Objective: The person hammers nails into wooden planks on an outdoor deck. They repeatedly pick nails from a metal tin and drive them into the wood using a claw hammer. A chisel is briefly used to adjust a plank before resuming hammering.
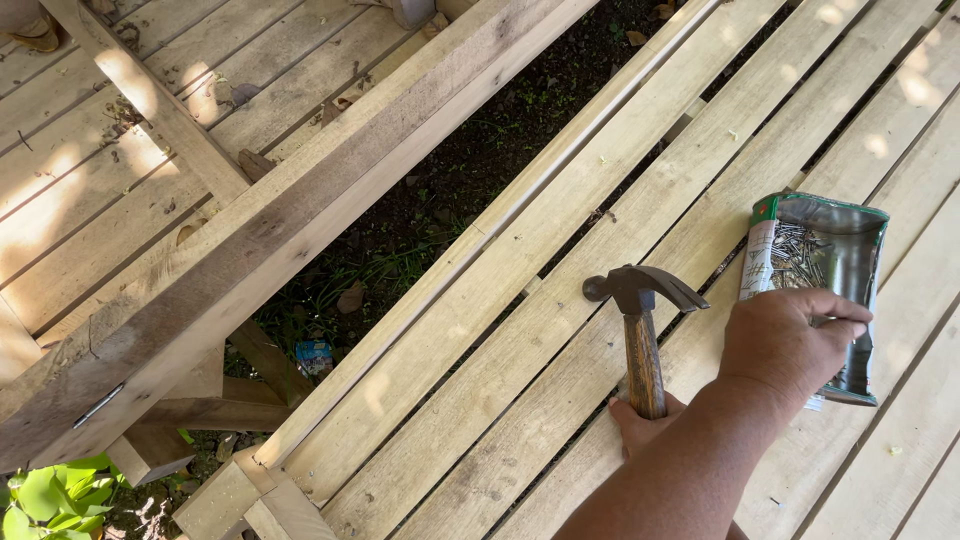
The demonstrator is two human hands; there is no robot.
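Pale wooden slats (pixel 560 330) run diagonally across the platform, with a heavy beam (pixel 250 250) to the left and dark ground visible in the gap between. An opened metal can (pixel 840 290) lies on the slats, nails (pixel 795 255) inside. The left hand (pixel 785 345) crosses over the right, fingers (pixel 845 310) curled into the can's mouth — whether they grip a nail cannot be told. The right hand (pixel 640 420) holds a claw hammer (pixel 643 330) by its wooden handle, head resting just left of the can.

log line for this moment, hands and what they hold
left hand: reaching into open can of nails | right hand: gripping hammer, head up | surface: slatted wood planks
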